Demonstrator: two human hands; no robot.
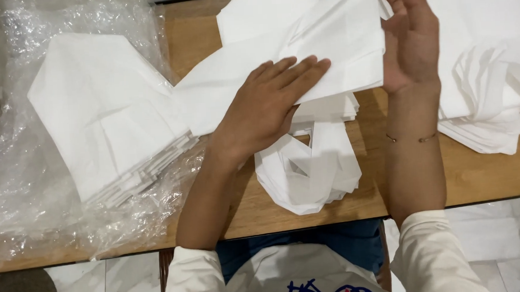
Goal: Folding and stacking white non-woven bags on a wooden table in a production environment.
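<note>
Two hands of mine work on one white, thin, non-woven fabric bag (326, 42) lying across the wooden surface (475, 176) in front of me. My left hand (269, 101) lies flat on it, palm down, fingers straight and together, pressing the fabric onto the small pile of folded white bags (309, 173) beneath, whose looped handles hang toward me. My right hand (411, 37) stands open and upright at the bag's right edge, fingers extended, touching the fabric there without gripping it. To my left, a stack of folded white bags (104, 112) rests on crinkled clear plastic wrapping (25, 194). To my right, a second stack of white bags (488, 81) sits on the surface, just beside my right wrist.
</note>
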